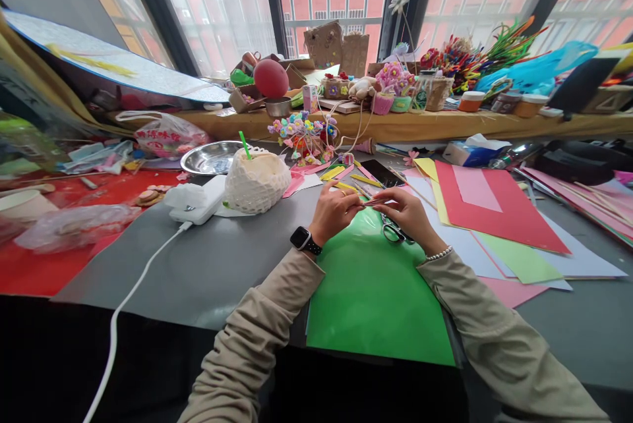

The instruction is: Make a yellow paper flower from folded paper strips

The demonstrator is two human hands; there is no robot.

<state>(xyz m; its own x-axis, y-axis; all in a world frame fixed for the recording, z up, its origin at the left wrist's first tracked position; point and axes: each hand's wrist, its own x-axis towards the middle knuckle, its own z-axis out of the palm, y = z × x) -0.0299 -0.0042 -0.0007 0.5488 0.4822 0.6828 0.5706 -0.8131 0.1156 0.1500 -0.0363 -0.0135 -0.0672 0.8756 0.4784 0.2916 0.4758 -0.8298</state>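
Note:
My left hand (pixel 333 212), with a watch at its wrist, is closed with the fingertips pinched together. Facing it, my right hand (pixel 406 212) pinches a small, thin, pinkish piece (pixel 374 202); its kind is too small to make out. The fingertips of both hands meet at this piece, above the far end of a green sheet (pixel 376 291). Scissors (pixel 392 232) lie under my right hand, their blades partly hidden. Just beyond the hands are yellow strips (pixel 332 172) and a dark phone (pixel 383 173).
Left of the hands stand a drink in white foam netting (pixel 257 182), a metal plate (pixel 215 157) and a white charger (pixel 200 202) with a cable. Coloured paper sheets (pixel 499 212) lie to the right. Craft flowers (pixel 306 133) stand behind, below a crowded sill.

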